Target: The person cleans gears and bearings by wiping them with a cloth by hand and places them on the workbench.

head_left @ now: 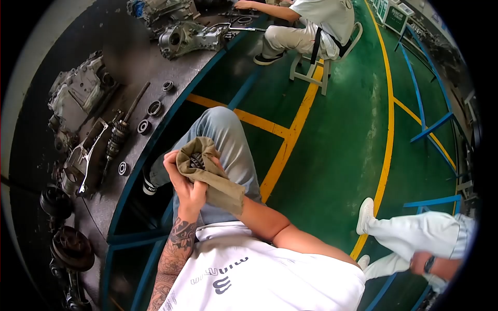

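An olive-brown cloth [224, 191] is bunched above my lap, wrapped around a dark toothed metal part [197, 160] that shows only through the opening. My left hand [189, 189], on the tattooed arm, is closed around the near left side of this bundle. On the other side my right hand [218, 165] grips the cloth, mostly covered by it, so its fingers are largely hidden. The cloth's loose end hangs over my right wrist.
The metal workbench [179, 72] on the left carries bearing rings [154, 108], a geared shaft [118, 136] and gearbox housings [85, 88]. A seated co-worker [316, 26] is at the bench ahead. Another person's legs [410, 233] are at right, near blue frames [436, 127].
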{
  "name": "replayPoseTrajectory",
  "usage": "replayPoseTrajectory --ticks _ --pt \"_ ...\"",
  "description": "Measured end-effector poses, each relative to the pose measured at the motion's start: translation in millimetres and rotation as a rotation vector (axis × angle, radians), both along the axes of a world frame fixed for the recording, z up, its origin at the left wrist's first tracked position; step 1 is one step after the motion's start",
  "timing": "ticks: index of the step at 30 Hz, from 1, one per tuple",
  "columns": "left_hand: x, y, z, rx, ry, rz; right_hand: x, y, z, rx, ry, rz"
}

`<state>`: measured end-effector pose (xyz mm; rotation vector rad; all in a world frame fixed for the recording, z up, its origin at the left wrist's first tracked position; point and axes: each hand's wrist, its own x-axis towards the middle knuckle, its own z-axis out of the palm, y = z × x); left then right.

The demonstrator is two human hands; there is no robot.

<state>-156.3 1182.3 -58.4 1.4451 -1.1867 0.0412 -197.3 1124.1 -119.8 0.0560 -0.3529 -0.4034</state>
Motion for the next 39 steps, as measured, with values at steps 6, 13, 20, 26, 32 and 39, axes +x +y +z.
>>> replayPoseTrajectory --ticks 6,13,20,26,32,39 --pt "0.5 12.7 3.9 -0.022 -0.086 0.035 32.7 22.8 -43.6 -0.09 0.074 0.017" --pt "2.4 3.7 3.5 -0.174 0.075 -0.031 19.6 2.3 4.7 -0.162 0.023 -0.032" --pt "7.7 3.4 -4.1 -0.221 -0.016 -0.014 3.5 4.6 18.2 -0.354 0.252 -0.198" --pt "42.1 14.9 -26.3 -0.088 0.175 -0.184 0.3 3.3 14.5 -0.342 0.476 -0.005" --pt "70.8 0.6 -51.4 -0.238 0.518 0.027 55.5 8.1 -9.4 -0.739 0.692 -0.241" --pt "106.6 11.1 -64.9 -0.246 0.877 0.121 95.5 7.1 6.8 -1.082 0.707 -0.419"
